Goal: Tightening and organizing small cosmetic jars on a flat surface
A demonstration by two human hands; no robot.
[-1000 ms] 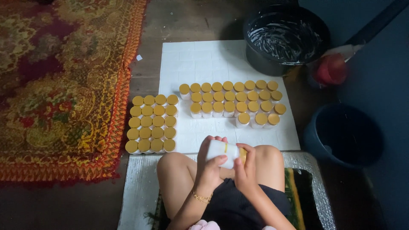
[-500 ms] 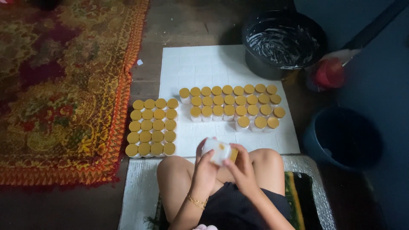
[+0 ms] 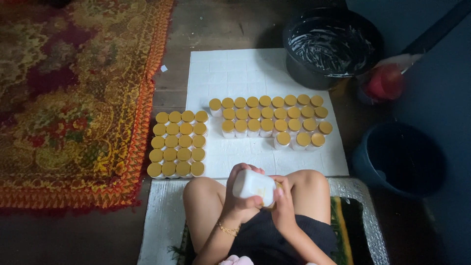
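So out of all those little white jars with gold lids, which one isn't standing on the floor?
The white jar held on its side in both hands, left hand and right hand, above the knees; all the others stand upright in two blocks.

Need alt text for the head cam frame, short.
Seen from above, a seated person's left hand and right hand hold a small white jar over their knees. Ahead, two blocks of gold-lidded jars stand on a white mat, with a black basin beyond and a patterned rug at left.

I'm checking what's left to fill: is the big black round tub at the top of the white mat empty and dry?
No: the big black round tub holds a white liquid, streaked across its inside.
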